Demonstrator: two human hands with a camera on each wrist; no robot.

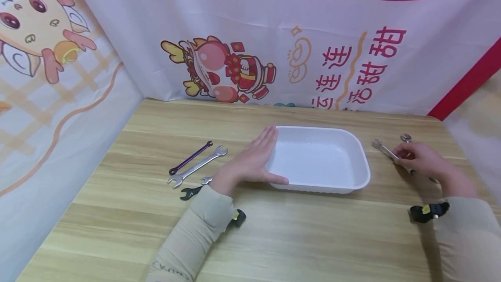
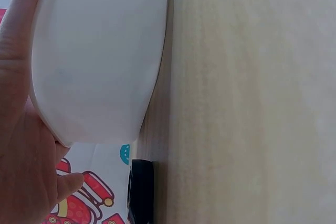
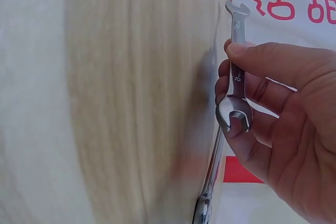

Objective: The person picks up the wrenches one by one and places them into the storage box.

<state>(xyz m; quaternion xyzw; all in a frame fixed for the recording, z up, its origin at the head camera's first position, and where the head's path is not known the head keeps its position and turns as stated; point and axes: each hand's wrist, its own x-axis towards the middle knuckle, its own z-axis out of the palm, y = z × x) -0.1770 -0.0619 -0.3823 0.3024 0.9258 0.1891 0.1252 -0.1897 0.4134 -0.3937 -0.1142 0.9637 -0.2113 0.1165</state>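
A white rectangular plastic tray (image 1: 363,160) stands on the table. My left hand (image 1: 252,158) rests against its left end, fingers stretched along the rim and thumb on the near edge; the left wrist view shows the tray's outer wall (image 2: 100,61) beside the palm. Right of the tray, my right hand (image 1: 420,160) pinches a small silver double open-end wrench (image 3: 238,80) by its shaft, between thumb and fingers. Below that hand a second silver wrench (image 1: 405,138) lies on the table, its middle partly hidden; its shaft (image 3: 212,166) shows in the right wrist view.
Left of the tray lie a purple wrench (image 1: 192,157), a larger silver open-end wrench (image 1: 198,166) and a black wrench (image 1: 190,193). A small silver wrench end (image 1: 206,180) shows beside my left wrist, the remainder hidden. A printed cloth (image 1: 242,8) hangs behind the wooden table (image 1: 313,234).
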